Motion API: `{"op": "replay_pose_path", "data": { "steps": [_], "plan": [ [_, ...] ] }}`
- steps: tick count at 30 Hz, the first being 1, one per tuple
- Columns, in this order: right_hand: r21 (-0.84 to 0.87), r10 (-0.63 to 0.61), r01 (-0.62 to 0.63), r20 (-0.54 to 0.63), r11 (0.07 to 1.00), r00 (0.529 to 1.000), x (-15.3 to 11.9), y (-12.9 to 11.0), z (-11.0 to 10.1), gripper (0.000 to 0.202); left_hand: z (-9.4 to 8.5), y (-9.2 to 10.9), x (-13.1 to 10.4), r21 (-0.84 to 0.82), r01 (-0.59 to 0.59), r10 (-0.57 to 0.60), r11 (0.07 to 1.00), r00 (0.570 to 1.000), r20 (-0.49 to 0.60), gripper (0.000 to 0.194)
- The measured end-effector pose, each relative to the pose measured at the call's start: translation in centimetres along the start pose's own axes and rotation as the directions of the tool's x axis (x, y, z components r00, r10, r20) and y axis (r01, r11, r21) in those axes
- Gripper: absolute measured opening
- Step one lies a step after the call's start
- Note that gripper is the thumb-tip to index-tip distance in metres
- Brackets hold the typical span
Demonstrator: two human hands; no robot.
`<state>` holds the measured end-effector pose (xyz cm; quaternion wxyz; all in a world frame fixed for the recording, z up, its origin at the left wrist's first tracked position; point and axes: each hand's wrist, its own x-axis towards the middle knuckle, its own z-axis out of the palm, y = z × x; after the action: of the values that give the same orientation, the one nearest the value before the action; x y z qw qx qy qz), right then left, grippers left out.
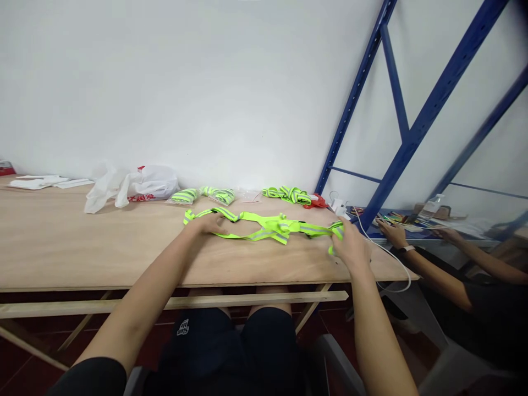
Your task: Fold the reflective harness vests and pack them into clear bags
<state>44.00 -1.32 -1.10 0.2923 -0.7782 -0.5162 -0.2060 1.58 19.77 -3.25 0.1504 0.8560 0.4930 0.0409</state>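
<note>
A neon-yellow reflective harness [272,224] with grey stripes is stretched from left to right across the wooden table. Its middle lies bunched, with a few strap ends sticking out. At the left loop, my left hand [210,223] has its fingers closed on the strap, and part of the loop shows beyond it. My right hand [351,243] is closed around the gathered right end, where some webbing shows above and beside the fingers. Black buckles or sliders show along the straps. The palm side of both hands is hidden.
Behind the harness lie two bagged yellow-striped bundles [184,196], a loose strap heap [291,194] and a red item [317,201]. A white plastic bag [152,182] sits left of them. At right stand a blue metal frame [406,143], a white cable [391,256] and another person's hands [394,234].
</note>
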Motion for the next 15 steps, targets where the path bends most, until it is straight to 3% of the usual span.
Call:
{"op": "replay_pose_path", "data": {
  "steps": [4, 7, 9, 11, 13, 15],
  "plan": [
    [0.124, 0.087, -0.049, -0.326, 0.991, 0.941, 0.0, 0.2, -0.6, 0.037, -1.7, -2.3, -1.2, 0.034, 0.079, -0.082, 0.996, 0.992, 0.095, 0.116],
    [0.233, 0.118, -0.021, -0.414, 0.972, 0.902, 0.2, -0.1, -0.2, 0.034, -2.3, -3.5, -2.0, 0.008, 0.061, -0.062, 0.998, 0.994, 0.09, 0.106],
    [0.301, 0.115, 0.011, -0.4, 0.954, 0.909, 0.3, -0.2, 0.5, 0.033, -2.4, -3.7, -2.2, -0.029, 0.054, -0.053, 0.998, 0.997, 0.049, 0.092],
    [0.36, 0.062, 0.06, -0.32, 0.931, 0.946, 0.5, -0.2, 1.5, 0.034, -2.5, -3.4, -2.3, -0.027, 0.088, -0.088, 0.996, 0.996, -0.014, 0.076],
    [0.389, -0.041, 0.109, -0.18, 0.915, 0.983, 0.6, 0.0, 2.5, 0.038, -2.4, -2.5, -2.3, 0.007, 0.128, -0.126, 0.992, 0.985, -0.116, 0.061],
    [0.382, -0.121, 0.12, -0.021, 0.916, 0.992, 0.6, 0.0, 3.0, 0.044, -2.3, -0.9, -2.2, 0.035, 0.093, -0.082, 0.995, 0.969, -0.235, 0.052]
  ]
}}
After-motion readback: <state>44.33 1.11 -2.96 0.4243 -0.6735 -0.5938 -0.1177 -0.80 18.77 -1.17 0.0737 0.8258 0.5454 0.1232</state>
